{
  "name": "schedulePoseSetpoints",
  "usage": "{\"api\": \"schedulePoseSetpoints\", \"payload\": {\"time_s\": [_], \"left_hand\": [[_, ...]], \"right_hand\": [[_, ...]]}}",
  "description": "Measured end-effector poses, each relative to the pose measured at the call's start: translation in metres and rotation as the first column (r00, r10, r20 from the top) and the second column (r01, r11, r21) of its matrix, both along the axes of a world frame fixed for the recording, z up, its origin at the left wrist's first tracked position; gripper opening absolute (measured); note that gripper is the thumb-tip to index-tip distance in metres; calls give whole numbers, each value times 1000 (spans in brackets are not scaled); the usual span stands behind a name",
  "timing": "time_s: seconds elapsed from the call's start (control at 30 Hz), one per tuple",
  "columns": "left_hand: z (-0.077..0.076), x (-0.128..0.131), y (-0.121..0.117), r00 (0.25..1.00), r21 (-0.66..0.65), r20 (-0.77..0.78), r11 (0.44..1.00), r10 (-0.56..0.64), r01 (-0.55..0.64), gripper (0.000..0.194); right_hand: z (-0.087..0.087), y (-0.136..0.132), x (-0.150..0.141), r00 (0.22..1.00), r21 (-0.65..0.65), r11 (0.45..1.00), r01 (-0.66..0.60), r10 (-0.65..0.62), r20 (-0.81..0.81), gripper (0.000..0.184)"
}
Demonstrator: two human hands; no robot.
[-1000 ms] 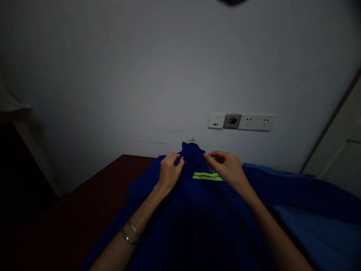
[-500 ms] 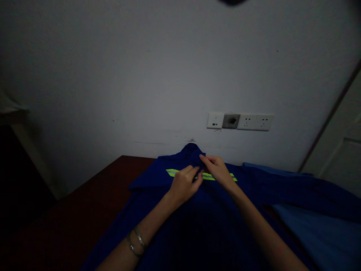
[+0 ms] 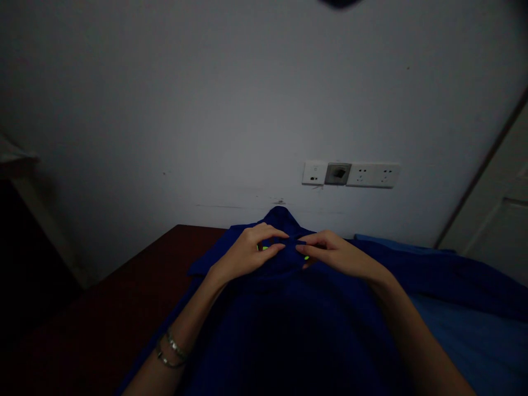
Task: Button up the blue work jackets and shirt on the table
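Observation:
A dark blue work jacket (image 3: 284,297) with a collar (image 3: 281,217) lies spread out before me, its top end close to the wall. My left hand (image 3: 251,250) pinches the jacket's front just below the collar. Facing it, my right hand (image 3: 336,254) grips the same cloth between thumb and fingers. The fingertips of both hands are a short gap apart. Bits of a yellow-green reflective strip (image 3: 265,248) peep out around the fingers; the rest of it is covered. Whether a button or a zip sits between the fingers cannot be made out.
The jacket rests on a dark red-brown table (image 3: 165,275) against a white wall (image 3: 231,110). Wall sockets (image 3: 350,174) sit above its back edge. Light blue cloth (image 3: 474,335) lies at the right under a dark blue sleeve (image 3: 445,272). A door (image 3: 503,214) stands far right.
My left hand has moved from the collar's left side to the front below it. My right hand has come down and inward beside it. The collar has folded, and the strip is mostly covered.

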State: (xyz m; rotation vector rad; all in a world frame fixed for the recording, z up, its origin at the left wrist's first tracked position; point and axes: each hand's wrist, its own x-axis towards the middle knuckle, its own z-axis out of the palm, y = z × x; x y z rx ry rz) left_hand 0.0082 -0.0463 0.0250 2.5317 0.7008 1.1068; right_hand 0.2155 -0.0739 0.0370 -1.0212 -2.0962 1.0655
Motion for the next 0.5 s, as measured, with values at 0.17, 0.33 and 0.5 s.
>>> {"api": "schedulePoseSetpoints", "payload": {"time_s": [0.17,0.33,0.5], "left_hand": [[5,-5,0,996,-62,-54,995,74,-77,15],[3,-2,0,986,-204,-84,966,141,-155,31],[0,-4,2,978,-417,-147,887,148,-197,42]], "right_hand": [[-5,2,-1,998,31,997,66,-67,6,26],[-12,1,-11,969,240,944,225,-243,51,25],[-7,-9,-26,913,484,826,288,-389,122,24]]}}
